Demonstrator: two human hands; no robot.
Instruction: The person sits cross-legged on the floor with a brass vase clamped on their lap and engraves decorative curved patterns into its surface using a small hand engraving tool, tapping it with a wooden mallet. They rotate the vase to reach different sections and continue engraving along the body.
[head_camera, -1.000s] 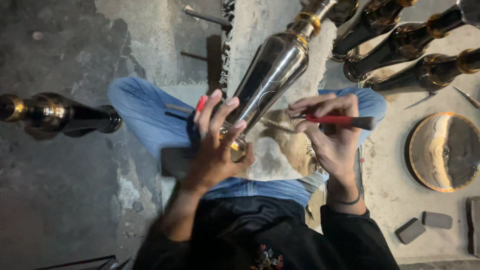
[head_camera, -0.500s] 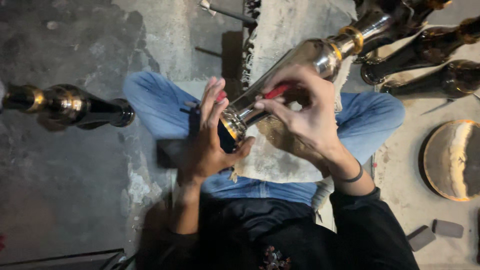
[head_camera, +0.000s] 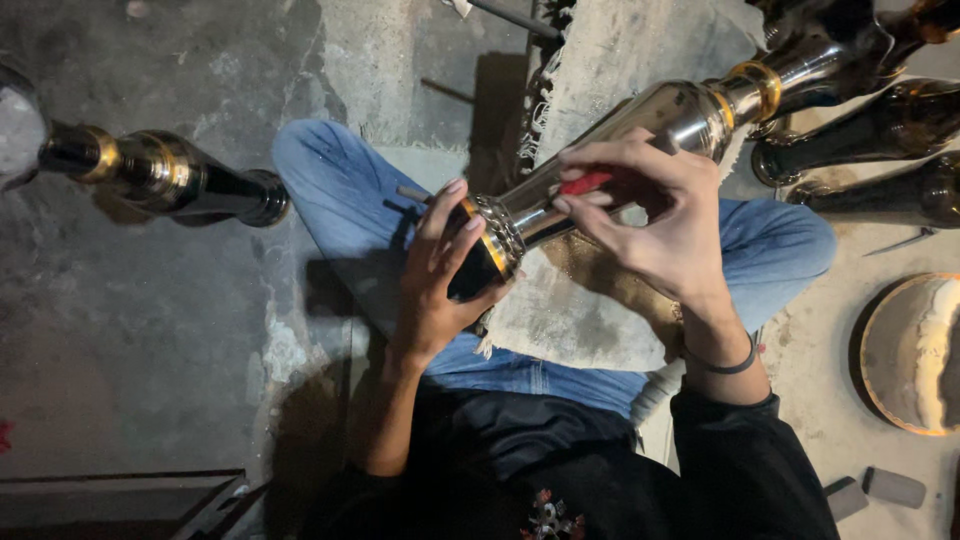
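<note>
- Rough grey concrete floor (head_camera: 150, 330) fills the head view, stained and patchy, dim on the left side and paler toward the right.
- Lying slantwise over the seated person's lap is a long polished metal vase (head_camera: 610, 150), its gold-banded neck pointing up and right, its ringed base down and left; this is the landmark for all that follows.
- Under the vase a worn grey cloth (head_camera: 570, 320) is spread over blue jeans (head_camera: 345, 200), knees out to either side.
- At the lower end of the vase, the left hand (head_camera: 435, 275) cups the dark, gold-rimmed base, fingers curled round it and closed on it.
- Just over the middle of the vase, the right hand (head_camera: 660, 215) has its fingers pinched tight round a red-handled tool (head_camera: 585, 182), the tool's end lying against the shiny body.
- Beyond the upper end of the vase, several dark bottle-shaped vases (head_camera: 860, 140) lie side by side on the floor.
- Well to the left of the vase, another dark vase with gold bands (head_camera: 160, 175) lies on its side.
- Right of and below the vase sits a round shallow dish (head_camera: 905, 350) with pale matter in it.
- Farther below, near the corner, lie two small grey blocks (head_camera: 890, 487).
</note>
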